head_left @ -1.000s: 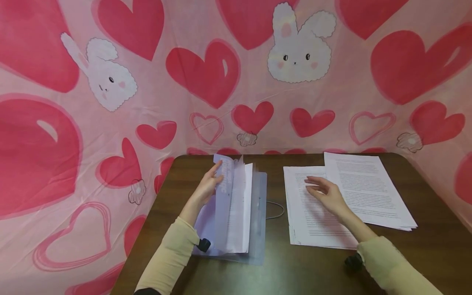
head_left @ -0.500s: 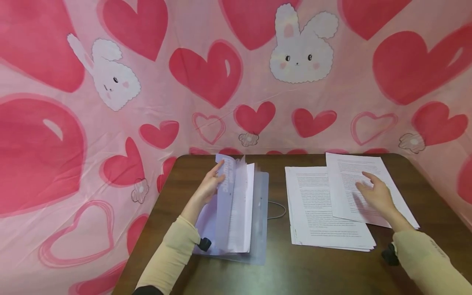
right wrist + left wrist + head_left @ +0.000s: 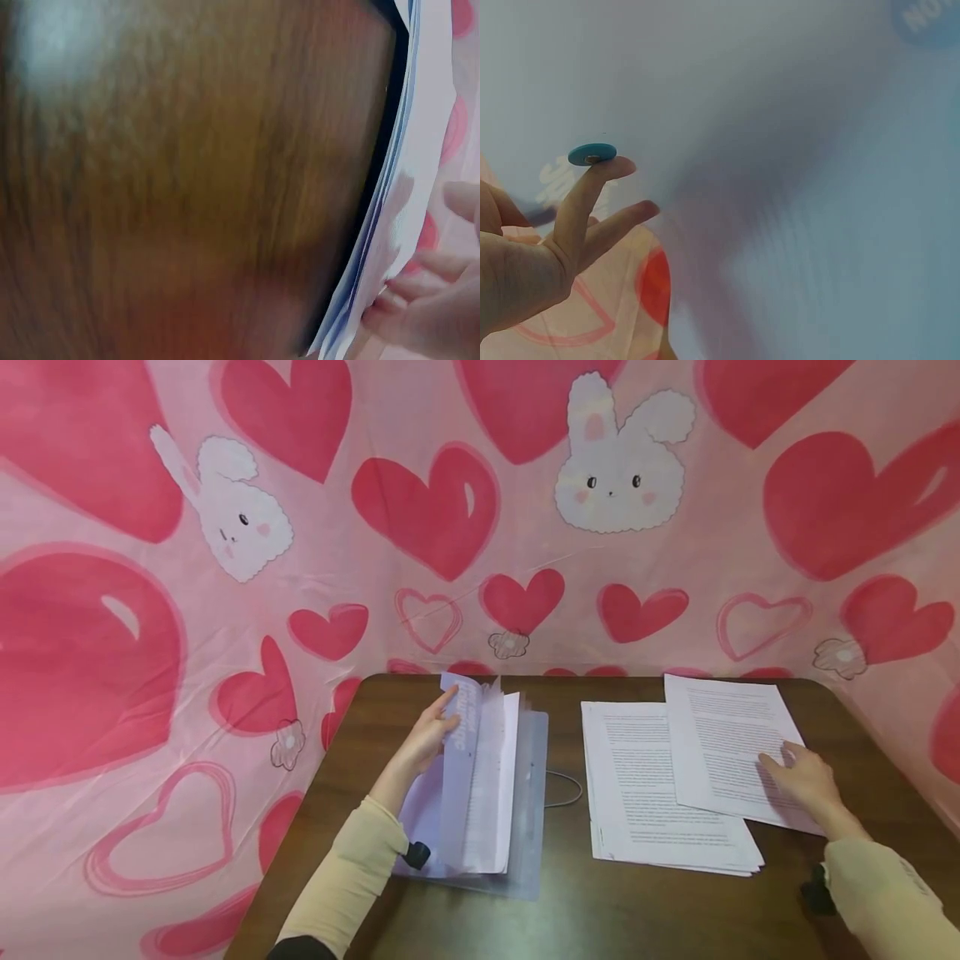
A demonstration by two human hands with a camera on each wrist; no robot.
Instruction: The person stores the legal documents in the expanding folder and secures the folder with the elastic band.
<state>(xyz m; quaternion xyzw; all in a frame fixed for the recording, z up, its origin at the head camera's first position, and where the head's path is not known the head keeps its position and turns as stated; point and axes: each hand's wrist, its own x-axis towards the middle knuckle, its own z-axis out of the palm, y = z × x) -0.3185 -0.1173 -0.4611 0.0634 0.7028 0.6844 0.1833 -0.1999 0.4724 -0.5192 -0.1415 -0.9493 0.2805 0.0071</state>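
Left hand, fingers spread and lightly bent, holding up by its edge the raised cover of one lilac translucent folder, at left on brown table; blue round button beside its fingertips. White sheets inside. Grey cord loop beside folder. Left paper stack, printed, flat. Right paper stack, printed, overlapping it. Right hand, thumb and fingers apart, gripping nothing, at its right edge; contact cannot be told.

I face pink heart-print cloth far, left and right, 2 white bunnies on it; brown wood table, glare near.
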